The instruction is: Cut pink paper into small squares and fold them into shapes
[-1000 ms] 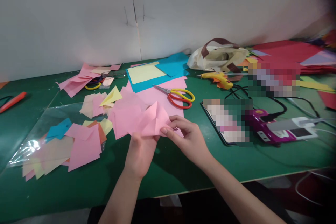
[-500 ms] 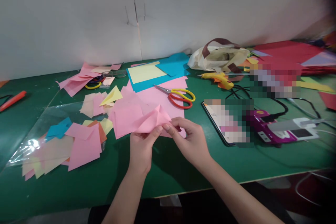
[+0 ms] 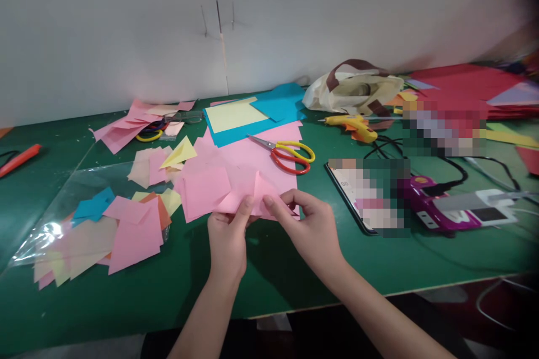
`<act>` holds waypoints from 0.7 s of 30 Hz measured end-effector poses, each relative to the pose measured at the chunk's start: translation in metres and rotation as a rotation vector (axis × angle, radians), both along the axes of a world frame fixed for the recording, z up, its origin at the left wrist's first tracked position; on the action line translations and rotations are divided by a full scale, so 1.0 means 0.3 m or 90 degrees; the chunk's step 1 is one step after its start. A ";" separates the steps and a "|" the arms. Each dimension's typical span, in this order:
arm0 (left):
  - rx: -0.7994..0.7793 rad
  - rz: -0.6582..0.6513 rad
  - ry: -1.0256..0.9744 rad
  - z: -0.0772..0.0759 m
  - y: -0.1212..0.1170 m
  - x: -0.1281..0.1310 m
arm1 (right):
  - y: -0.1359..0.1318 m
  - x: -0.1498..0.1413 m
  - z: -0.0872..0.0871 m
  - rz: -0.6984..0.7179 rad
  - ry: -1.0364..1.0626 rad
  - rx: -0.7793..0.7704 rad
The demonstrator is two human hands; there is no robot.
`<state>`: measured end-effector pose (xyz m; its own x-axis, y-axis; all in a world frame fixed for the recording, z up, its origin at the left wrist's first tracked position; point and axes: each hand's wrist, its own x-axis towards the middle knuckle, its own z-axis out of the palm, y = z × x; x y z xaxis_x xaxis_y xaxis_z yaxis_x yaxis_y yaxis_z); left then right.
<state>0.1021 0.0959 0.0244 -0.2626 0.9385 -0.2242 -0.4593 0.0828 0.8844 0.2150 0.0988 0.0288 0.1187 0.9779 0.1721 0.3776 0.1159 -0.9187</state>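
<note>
Both hands pinch folded pink paper — the phone faintly reads "00".

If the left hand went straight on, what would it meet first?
Beyond the folded pink paper it holds, the left hand would probably meet the pink sheets, though its height above them is unclear.

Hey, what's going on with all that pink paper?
Somebody's left hand and right hand are both holding a folded pink paper, with the thumbs pressed on it. The open scissors with red and yellow handles are lying on big pink sheets, and nobody is touching them. More small paper pieces are on the left, and a yellow glue gun is on the right.
</note>
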 end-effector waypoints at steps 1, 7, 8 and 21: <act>0.001 -0.001 0.002 0.001 0.000 0.000 | 0.001 0.000 -0.002 -0.009 0.008 0.010; -0.004 -0.024 0.072 -0.006 -0.004 -0.007 | 0.002 -0.001 -0.006 0.010 0.045 0.044; -0.005 -0.035 0.089 -0.006 -0.005 -0.008 | 0.001 0.000 -0.003 0.014 0.055 0.029; -0.025 -0.034 0.020 0.002 -0.001 -0.007 | 0.010 0.009 -0.002 -0.026 0.117 -0.031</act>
